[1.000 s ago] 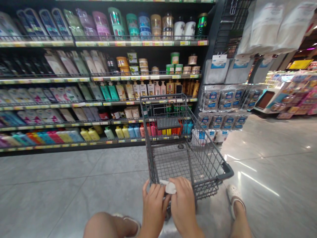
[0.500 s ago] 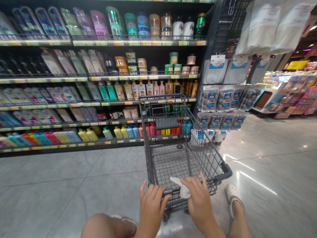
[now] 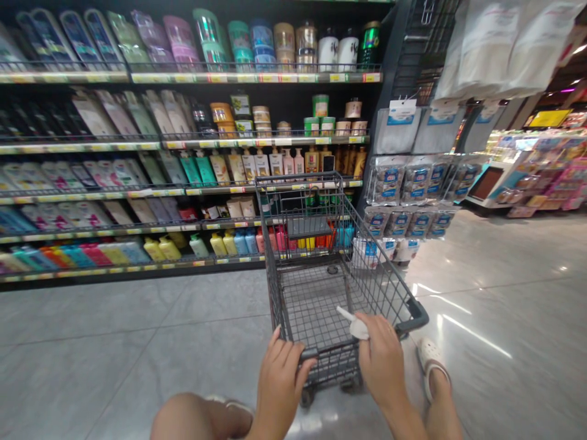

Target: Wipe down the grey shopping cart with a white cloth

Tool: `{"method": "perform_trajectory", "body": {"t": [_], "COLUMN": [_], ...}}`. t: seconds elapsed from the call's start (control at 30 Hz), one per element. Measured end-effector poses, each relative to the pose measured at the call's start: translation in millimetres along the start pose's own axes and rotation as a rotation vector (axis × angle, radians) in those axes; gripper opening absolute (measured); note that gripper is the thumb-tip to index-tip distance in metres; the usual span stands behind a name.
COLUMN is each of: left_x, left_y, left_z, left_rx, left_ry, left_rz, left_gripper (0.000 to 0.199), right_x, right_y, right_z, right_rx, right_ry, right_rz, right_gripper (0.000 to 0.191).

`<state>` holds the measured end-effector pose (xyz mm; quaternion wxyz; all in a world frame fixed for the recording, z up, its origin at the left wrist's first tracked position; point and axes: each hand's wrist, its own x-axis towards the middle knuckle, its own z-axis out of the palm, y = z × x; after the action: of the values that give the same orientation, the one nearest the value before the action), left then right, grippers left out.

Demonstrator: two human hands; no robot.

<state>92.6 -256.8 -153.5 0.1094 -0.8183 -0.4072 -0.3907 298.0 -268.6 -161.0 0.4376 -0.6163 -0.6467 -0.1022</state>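
Note:
A dark grey wire shopping cart [image 3: 316, 293] stands before me, with bare mesh inside its basket. My left hand [image 3: 282, 360] is wrapped over the left part of the cart's near bar [image 3: 310, 354], thumb at its underside. Closed around a crumpled white tissue [image 3: 359, 329], my right hand [image 3: 380, 354] is at the right part of that same bar. One thin end of the tissue sticks out to the left over the basket. Whether the right fingers also grip the bar is hidden by the hand.
Shelves [image 3: 183, 142] of bottles and jars run behind the cart. Grey packaged goods [image 3: 389, 183] hang on the shelf end at right. Polished grey floor [image 3: 114, 342] spreads around. My foot in a white clog [image 3: 430, 360] is beside the cart's right side.
My right hand has shifted right along the bar with the tissue, which now shows a thinner end. My left hand stays on the bar, and the cart has hardly moved.

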Motion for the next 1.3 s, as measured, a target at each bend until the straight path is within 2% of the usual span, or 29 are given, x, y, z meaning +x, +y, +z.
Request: {"method": "perform_trajectory", "body": {"t": [0.17,0.27,0.37,0.43,0.53,0.6,0.83,0.93,1.03,1.13,1.3], "left_x": [0,0,0,1,1,0,1,1,0,0,0], "left_y": [-1,-2,-3,-4,-5,-5,0,4,8,10,8], "left_z": [-0.3,0.5,0.8,0.3,-1.4,-2.8,-2.0,0.8,2.2,0.9,-3.7], "left_rx": [-0.010,-0.018,-0.035,-0.033,-0.015,-0.005,0.013,-0.014,-0.027,-0.030,0.005], "left_ry": [0.004,0.003,0.013,0.034,0.042,0.014,-0.006,-0.019,-0.023,-0.036,-0.013], "left_rz": [-0.002,-0.018,0.014,0.042,0.057,0.060,0.025,0.011,0.000,0.004,0.070], "left_gripper": [0.014,0.015,0.022,0.026,0.026,0.024,0.014,0.012,0.011,0.011,0.029], "right_x": [-5,-13,-19,-20,-20,-19,-15,-12,-12,-14,-15], "right_y": [-44,-67,-83,-87,-81,-70,-14,-1,-2,-16,-48], "right_z": [19,32,40,40,32,25,12,6,1,1,10], "right_rx": [0.132,0.207,0.281,0.282,0.209,0.152,-0.019,-0.076,-0.097,-0.044,0.059], "right_ry": [0.000,0.057,0.099,0.062,-0.041,-0.076,-0.101,-0.108,-0.124,-0.075,-0.136], "right_rz": [-0.017,-0.036,-0.092,-0.157,-0.249,-0.313,-0.518,-0.552,-0.490,-0.454,-0.508], "right_gripper": [0.040,0.049,0.049,0.043,0.036,0.038,0.041,0.043,0.047,0.049,0.046]}}
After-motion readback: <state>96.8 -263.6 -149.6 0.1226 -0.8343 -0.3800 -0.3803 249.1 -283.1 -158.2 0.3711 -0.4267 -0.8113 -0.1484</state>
